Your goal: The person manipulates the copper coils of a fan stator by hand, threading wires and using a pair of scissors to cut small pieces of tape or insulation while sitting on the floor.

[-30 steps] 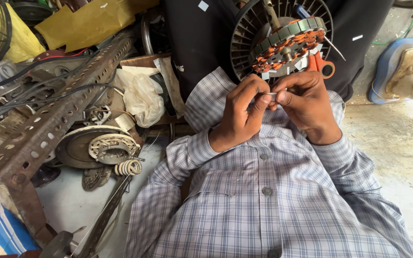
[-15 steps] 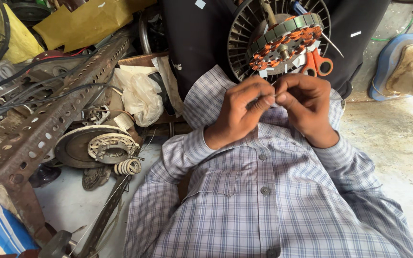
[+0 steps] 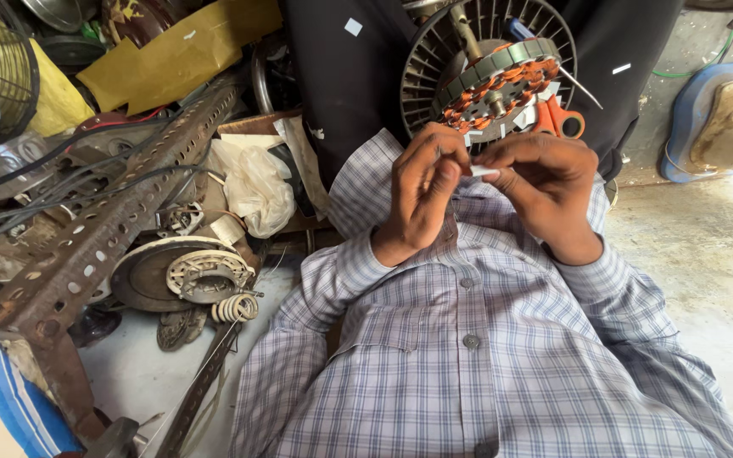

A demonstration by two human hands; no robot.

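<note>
Below the copper-wound fan stator (image 3: 502, 85), left hand (image 3: 422, 191) and right hand (image 3: 545, 182) pinch a small white sleeve piece (image 3: 484, 171) between fingertips, likely prepping insulation; next move needs precise threading toward the windings.

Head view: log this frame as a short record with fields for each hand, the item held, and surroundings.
left hand: fingertips pinch one end of the white strip
right hand: pinches the other end
fan motor stator: copper windings, just beyond the hands
orange scissors: beside the stator
perforated metal bar: rusty, to the left
plastic bag: white, among the clutter
</note>
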